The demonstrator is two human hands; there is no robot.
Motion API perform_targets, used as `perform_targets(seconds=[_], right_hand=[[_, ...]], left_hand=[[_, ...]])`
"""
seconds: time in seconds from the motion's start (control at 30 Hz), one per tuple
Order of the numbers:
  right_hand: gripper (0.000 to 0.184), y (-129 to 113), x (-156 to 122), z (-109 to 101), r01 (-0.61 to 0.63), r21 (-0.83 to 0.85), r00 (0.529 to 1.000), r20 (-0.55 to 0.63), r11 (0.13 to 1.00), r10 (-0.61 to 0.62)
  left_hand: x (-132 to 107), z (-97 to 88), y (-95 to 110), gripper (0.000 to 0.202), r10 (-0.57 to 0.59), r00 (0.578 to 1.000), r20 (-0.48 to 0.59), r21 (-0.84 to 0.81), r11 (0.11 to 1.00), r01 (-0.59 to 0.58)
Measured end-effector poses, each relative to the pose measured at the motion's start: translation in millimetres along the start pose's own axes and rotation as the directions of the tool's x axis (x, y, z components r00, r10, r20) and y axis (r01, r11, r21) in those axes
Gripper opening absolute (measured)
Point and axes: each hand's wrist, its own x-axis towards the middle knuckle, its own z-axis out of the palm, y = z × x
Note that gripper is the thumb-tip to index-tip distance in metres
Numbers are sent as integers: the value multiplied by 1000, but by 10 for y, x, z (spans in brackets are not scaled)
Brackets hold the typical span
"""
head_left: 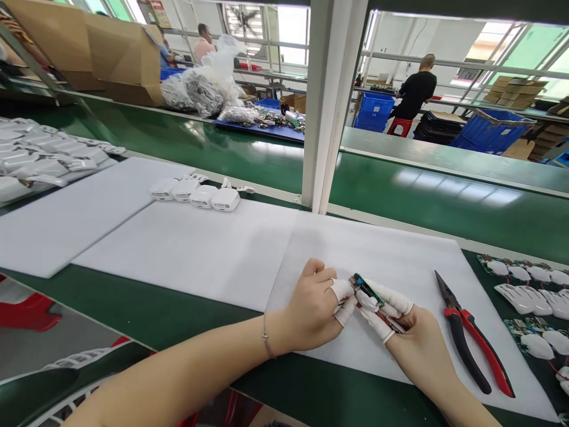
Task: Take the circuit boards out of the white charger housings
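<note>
Four white charger housings [195, 194] sit finished at the foam mat's far edge; both hands' fingers [342, 290] pinch one green circuit board [365, 289]; more boards [524, 329] wait by the right edge.

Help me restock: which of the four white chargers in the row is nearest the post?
The rightmost charger, at the row's end toward the white post; the other three sit farther left on the foam sheet.
</note>
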Motion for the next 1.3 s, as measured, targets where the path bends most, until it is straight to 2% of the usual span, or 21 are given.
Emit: perform_targets(seconds=[0.2, 0.3, 0.47, 0.6, 0.73, 0.93, 1.1, 1.3], right_hand=[[41, -43, 49, 4, -61, 115, 997, 57, 991, 55], [37, -48, 80, -4, -92, 150, 995, 41, 984, 87], [43, -26, 117, -24, -208, 138, 978, 21, 968, 207], [42, -2, 134, 8, -152, 211, 988, 26, 965, 150], [44, -13, 119, 29, -164, 215, 986, 47, 963, 158], [48, -78, 102, 15, -148, 231, 989, 52, 962, 140], [45, -63, 95, 45, -177, 239, 984, 37, 955, 173], [49, -68, 87, 101, -189, 338, 982, 35, 922, 188]], left_hand=[[-58, 45, 8, 19, 62, 998, -12, 63, 996, -61], [-32, 54, -3, 18, 2, 1000, 11, 70, 998, -3], [28, 24, -23, 10, -87, 993, 84, 26, 996, 85], [41, -23, -14, 14, -142, 983, 117, 60, 989, 136], [39, -40, 4, 19, -120, 981, 152, 114, 988, 103], [51, -27, 29, 17, -109, 976, 189, 41, 994, 103], [50, -19, 47, 18, -134, 975, 179, 10, 991, 134], [31, 8, 59, 18, -116, 988, 101, 21, 993, 114]])
